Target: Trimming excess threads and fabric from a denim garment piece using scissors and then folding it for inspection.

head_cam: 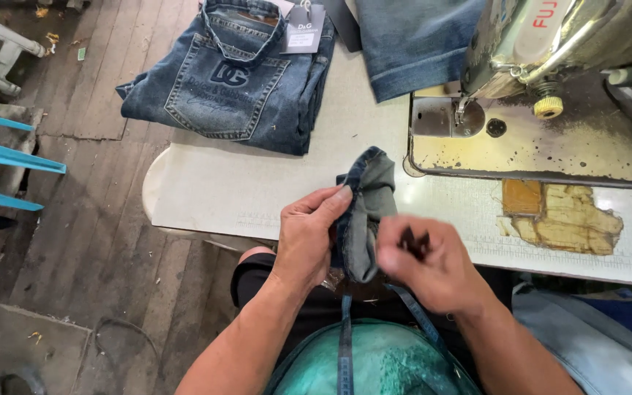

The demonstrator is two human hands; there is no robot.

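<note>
While both hands work just above the lap at the near edge of the worktop (257,197), the left hand (309,238) is closed on a folded piece of denim (366,212), thumb and fingers pinching its left edge so that the cloth stands upright between the two hands. Right hand (429,267) is curled shut, fingertips together around something small and dark; motion blur hides what it is, so cannot tell whether it grips a tool or only the cloth edge. Denim piece: dark blue face outside, grey-green reverse showing, top fold rolled over. Two narrow blue denim strips (345,351) hang from below the hands down over the lap. Judgement on the step in hand: the fold looks held for fine work at its edge, so the left pinch should stay close to the working point to keep the layers from slipping, with the right fingertips kept low and steady against the cloth. Surroundings: sewing machine (550,44) on its worn metal bed (550,146) to the far right, apart from the hands; folded jeans with a hang tag (235,73) at the far left of the worktop; a second blue denim piece (411,44) beside the machine; plank floor (89,219) to the left
</note>
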